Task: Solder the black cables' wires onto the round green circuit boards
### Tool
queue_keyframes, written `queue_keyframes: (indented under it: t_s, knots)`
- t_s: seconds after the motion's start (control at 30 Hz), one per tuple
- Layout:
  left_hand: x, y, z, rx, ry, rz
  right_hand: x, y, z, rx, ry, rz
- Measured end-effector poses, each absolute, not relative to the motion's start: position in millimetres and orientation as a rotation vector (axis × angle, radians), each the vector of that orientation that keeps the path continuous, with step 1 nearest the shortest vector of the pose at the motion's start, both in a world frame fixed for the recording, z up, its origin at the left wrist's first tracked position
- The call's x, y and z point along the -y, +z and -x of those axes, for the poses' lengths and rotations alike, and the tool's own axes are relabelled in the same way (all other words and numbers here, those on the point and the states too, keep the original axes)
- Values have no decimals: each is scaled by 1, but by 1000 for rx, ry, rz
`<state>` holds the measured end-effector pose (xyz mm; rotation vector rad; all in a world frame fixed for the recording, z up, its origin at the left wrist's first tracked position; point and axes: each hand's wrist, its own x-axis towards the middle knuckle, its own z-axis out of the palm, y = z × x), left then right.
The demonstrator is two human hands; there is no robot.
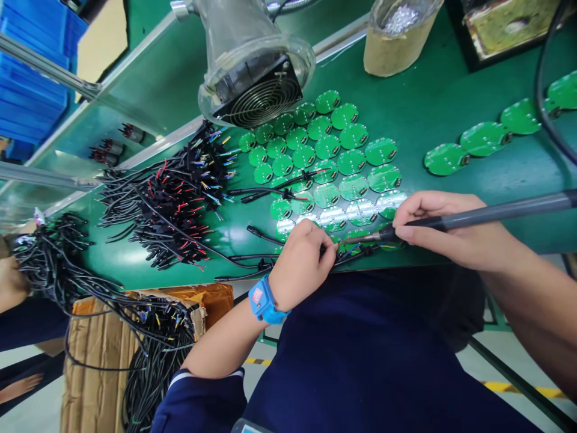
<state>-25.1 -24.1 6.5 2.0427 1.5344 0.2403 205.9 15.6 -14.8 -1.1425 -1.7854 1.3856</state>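
Observation:
My right hand (444,231) grips a soldering iron (505,211) like a pen, its tip slanting down to the left. That tip is close to my left hand's (304,258) fingertips, over the lowest row of round green circuit boards (354,187). Closed in a pinch, my left hand is on a black cable (358,254) with thin coloured wire ends near the table's front edge; its fingers partly hide what they pinch. A blue wrist strap (262,300) circles my left wrist. More black cables (265,191) lie across the boards to the left.
Heaped black cables (171,210) cover the table's left. A fan in a clear hood (259,90) hangs above the boards. At the back stand a cardboard tub (392,54) and a solder-stained tray (509,27). Another person's hand (11,282) holds cables beside a cardboard box (97,361).

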Motion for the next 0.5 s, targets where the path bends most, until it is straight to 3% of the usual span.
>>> queue_keyframes:
  t_s: [0.27, 0.5]
  knots:
    - [23, 8, 24, -1541, 227, -2020, -12, -28, -215, 1450, 1484, 1141]
    - [23, 7, 24, -1545, 240, -2000, 16, -35, -228, 1165, 1378, 1146]
